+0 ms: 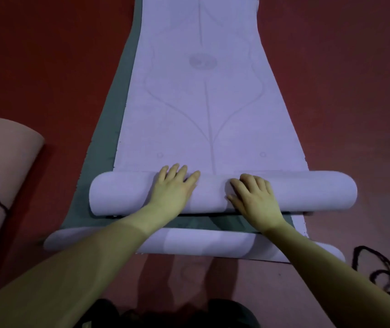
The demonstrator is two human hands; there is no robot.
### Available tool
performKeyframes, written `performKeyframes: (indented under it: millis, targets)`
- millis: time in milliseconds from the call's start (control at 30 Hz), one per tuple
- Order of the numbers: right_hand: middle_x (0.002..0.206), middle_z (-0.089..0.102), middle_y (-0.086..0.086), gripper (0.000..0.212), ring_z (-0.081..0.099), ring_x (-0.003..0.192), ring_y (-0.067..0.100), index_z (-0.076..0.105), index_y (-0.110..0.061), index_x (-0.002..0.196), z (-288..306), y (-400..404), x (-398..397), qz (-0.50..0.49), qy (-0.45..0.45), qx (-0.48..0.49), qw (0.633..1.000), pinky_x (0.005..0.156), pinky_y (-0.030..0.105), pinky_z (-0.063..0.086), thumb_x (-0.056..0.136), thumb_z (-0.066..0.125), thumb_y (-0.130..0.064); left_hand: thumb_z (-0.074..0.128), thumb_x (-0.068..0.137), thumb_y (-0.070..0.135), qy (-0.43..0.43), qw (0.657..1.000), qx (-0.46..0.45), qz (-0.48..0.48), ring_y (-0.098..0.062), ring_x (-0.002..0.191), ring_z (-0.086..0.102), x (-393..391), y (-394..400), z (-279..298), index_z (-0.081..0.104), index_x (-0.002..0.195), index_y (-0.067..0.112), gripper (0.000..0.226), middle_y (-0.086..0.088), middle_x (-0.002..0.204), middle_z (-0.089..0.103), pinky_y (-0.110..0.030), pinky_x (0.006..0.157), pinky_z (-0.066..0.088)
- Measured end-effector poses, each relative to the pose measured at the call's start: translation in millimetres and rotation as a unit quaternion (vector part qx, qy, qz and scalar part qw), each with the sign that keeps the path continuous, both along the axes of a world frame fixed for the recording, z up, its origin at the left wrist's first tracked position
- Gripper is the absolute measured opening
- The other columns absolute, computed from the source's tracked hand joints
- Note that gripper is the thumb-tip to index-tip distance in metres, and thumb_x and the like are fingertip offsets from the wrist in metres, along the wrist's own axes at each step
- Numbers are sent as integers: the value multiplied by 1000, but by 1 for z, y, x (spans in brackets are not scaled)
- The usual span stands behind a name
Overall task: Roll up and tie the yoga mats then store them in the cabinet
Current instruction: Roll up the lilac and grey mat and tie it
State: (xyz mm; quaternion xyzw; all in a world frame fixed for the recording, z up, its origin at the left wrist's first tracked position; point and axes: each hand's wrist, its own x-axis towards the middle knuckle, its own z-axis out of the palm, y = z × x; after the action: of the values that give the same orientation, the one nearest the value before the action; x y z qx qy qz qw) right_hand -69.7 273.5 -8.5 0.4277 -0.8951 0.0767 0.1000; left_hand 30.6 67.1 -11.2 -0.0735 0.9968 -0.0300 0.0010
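Lilac yoga mat (203, 114): lies lengthwise on the red floor (343, 91) over a grey-green mat (108, 143), near end wound into a roll (123, 192) lying crosswise.
Left hand (172, 188): flat on the roll's top, fingers straight and spread, pressing, holding nothing.
Right hand (253, 195): on the roll beside it, fingers slightly bent over the curve, pressing rather than clasping.
Handling, judged: soft foam, light, springy; likely to loosen or skew sideways. Best pressed by both palms spread toward the roll's ends.
Pink rolled mat (2, 166): left, already tied with dark cord.
Loose dark cord (383, 273): on floor, right.
Second lilac roll (189, 242): nearer the person.
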Motion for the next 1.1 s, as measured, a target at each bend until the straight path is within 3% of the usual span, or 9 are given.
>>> performKeyframes:
  millis: [100, 200, 300, 433, 567, 700, 800, 933, 1100]
  targets:
    - [122, 59, 15, 55, 55, 103, 36, 62, -15, 121, -11, 9, -3, -31, -56, 56, 996, 90, 45, 32, 90, 39, -55, 42, 86, 32, 55, 998, 15, 7, -29, 93, 66, -7, -3, -6, 72, 102, 19, 37, -9, 101, 69, -40, 84, 36]
    - [139, 49, 17, 78, 45, 126, 38, 46, -26, 140, -18, 17, -2, -80, -142, 109, 981, 104, 54, 17, 86, 21, -76, 43, 86, 41, 106, 993, 3, -44, -29, 101, 63, 3, 3, -20, 69, 110, 18, 42, -9, 113, 67, -41, 87, 39]
    - [135, 53, 17, 91, 51, 120, 42, 40, -23, 141, -25, 20, -2, -67, -162, 193, 965, 96, 67, 30, 80, 13, -84, 49, 75, 63, 38, 997, -23, -65, -32, 107, 62, 20, 11, -32, 63, 124, 21, 65, -8, 123, 63, -58, 86, 45]
    - [121, 60, 19, 90, 58, 108, 42, 50, -16, 133, -27, 21, 9, -76, -165, 208, 961, 90, 69, 36, 84, 10, -81, 77, 52, 65, -29, 999, -8, -40, -34, 100, 65, 28, 13, -34, 61, 126, 27, 85, -7, 119, 65, -66, 80, 45]
    - [118, 61, 19, 81, 57, 107, 41, 47, -15, 130, -23, 15, 15, -84, -99, 152, 980, 93, 66, 33, 80, 29, -77, 80, 53, 59, 43, 998, 6, -51, -31, 98, 66, 25, 5, -23, 60, 126, 28, 81, -5, 116, 67, -64, 80, 46]
    - [111, 62, 16, 77, 58, 101, 39, 55, -13, 124, -20, -6, 21, -78, -42, 100, 991, 93, 64, 34, 78, 38, -74, 80, 60, 54, 119, 991, -18, -54, -28, 97, 66, 33, -16, -23, 41, 131, 31, 85, -4, 114, 66, -57, 84, 46]
    - [109, 63, 14, 76, 59, 100, 37, 58, -14, 121, -18, -26, 27, -86, -41, 74, 993, 94, 62, 30, 79, 37, -73, 78, 62, 53, 148, 986, -46, -59, -27, 95, 66, 36, -38, -19, 41, 130, 30, 80, -4, 112, 66, -54, 85, 46]
    - [115, 63, 12, 77, 59, 105, 35, 57, -11, 124, -33, -20, 32, -50, -96, 84, 991, 97, 60, 27, 87, 29, -73, 76, 59, 64, 104, 991, -44, -68, -27, 94, 65, 52, -43, -37, 46, 129, 29, 84, -3, 110, 68, -52, 92, 44]
    - [131, 57, 13, 71, 47, 123, 30, 53, -5, 131, -48, 12, 51, -44, -126, 51, 990, 106, 55, 21, 97, 20, -58, 41, 82, 54, 113, 993, -5, -34, -29, 104, 50, 67, -14, -49, 65, 120, 22, 56, -8, 117, 63, -53, 93, 35]
